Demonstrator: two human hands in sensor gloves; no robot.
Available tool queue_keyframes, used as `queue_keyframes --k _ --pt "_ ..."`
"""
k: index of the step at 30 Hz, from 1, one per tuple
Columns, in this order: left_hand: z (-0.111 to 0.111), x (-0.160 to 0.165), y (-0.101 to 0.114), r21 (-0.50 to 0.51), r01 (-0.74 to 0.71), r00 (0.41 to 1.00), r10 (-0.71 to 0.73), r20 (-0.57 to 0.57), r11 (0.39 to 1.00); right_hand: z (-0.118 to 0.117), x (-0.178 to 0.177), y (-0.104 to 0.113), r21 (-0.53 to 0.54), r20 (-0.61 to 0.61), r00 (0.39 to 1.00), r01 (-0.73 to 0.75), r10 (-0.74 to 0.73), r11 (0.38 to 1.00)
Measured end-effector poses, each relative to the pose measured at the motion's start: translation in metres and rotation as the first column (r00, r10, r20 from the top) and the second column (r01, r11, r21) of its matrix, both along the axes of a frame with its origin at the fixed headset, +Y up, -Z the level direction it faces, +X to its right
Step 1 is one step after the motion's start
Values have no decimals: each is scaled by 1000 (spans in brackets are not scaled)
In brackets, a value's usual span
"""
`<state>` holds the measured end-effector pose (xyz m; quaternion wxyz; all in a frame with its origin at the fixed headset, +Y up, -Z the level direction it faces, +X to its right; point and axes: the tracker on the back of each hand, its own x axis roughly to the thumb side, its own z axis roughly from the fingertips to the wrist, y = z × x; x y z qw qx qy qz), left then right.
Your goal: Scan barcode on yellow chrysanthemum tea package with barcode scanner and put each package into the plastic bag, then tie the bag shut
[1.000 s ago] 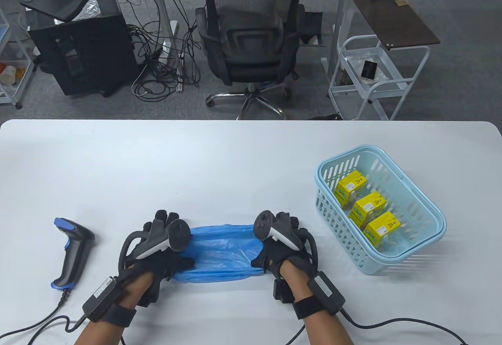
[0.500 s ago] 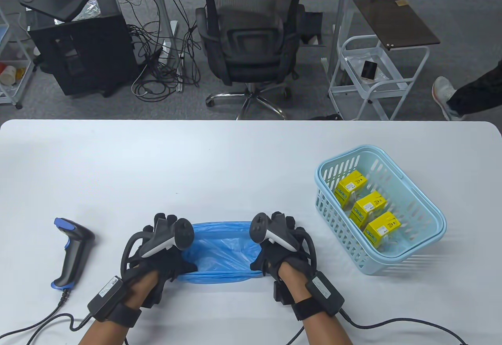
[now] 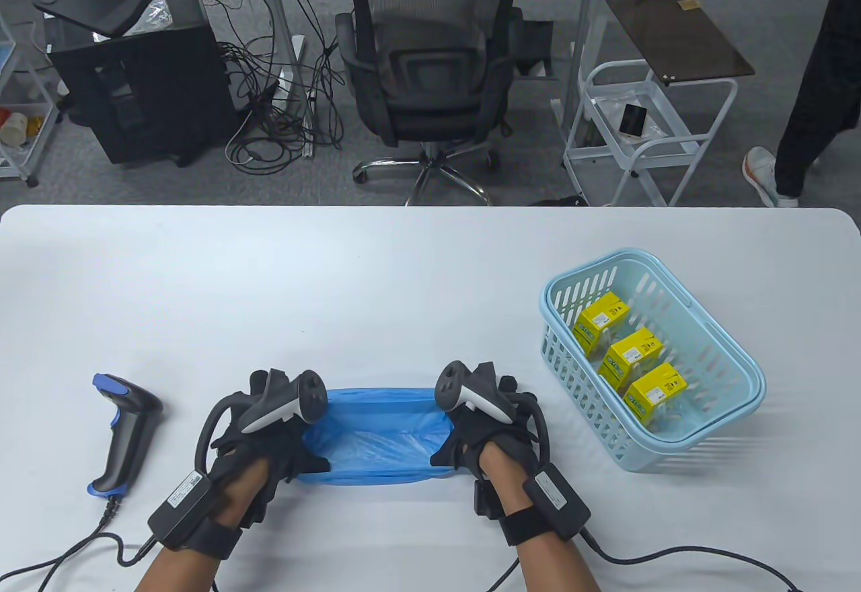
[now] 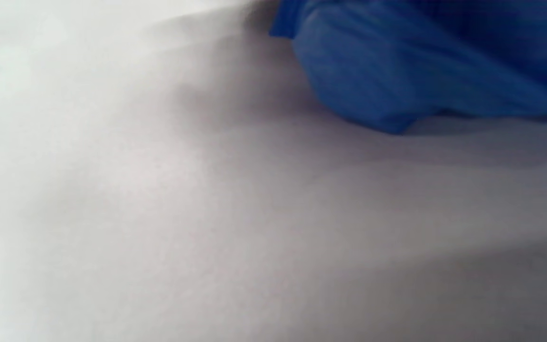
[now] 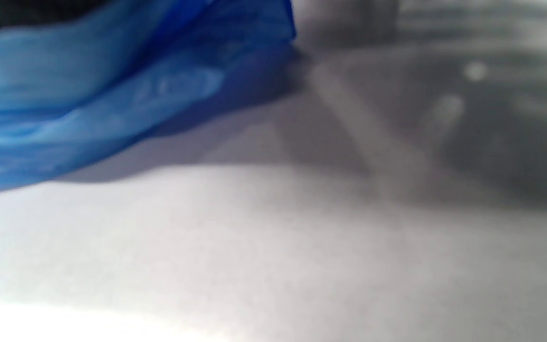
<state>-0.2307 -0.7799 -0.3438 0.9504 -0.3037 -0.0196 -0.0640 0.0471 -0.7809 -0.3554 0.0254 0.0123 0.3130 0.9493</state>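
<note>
The plastic bag point(image 3: 377, 434) lies flat near the 6 o'clock edge of the desk point(image 3: 403, 269), between the two hands. The left hand point(image 3: 269, 437) pinches the bag's 9 o'clock end, thumb curled onto the film; the right hand point(image 3: 481, 437) grips the 3 o'clock end likewise. The wrist views show only blurred blue film close to the desk, no fingers.

Handling, as judged: the bag is thin, limp and light, likely slippery and inclined to cling to itself. The sound hold is at the mouth edges, one layer per hand, so it can be parted. The tea packages point(image 3: 632, 353) look like small stiff cartons, light, best taken across two opposite faces.

Count: one bag; three yellow packages, all lying in the pale blue basket point(image 3: 733, 410) at 3 o'clock, none yet bagged; one barcode scanner point(image 3: 124, 434), lying on its side at 9 o'clock of the left hand, untouched, its cable running off the near edge. One basket.
</note>
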Motion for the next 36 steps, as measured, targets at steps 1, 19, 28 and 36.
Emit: queue_keyframes --k 1,19,28,36 --pt "1 1 0 7 3 1000 -3 10 1000 1 -1 0 12 -6 1000 -1 2 1000" --pt "9 -14 7 52 -228 974 228 12 972 0 -2 3 120 -77 987 148 -140 982" --pt "8 -30 20 36 -445 894 446 -39 895 3 18 19 59 -49 914 404 -402 913" --pt "9 -33 26 24 -494 868 494 -43 869 2 22 21 68 -32 889 457 -456 887"
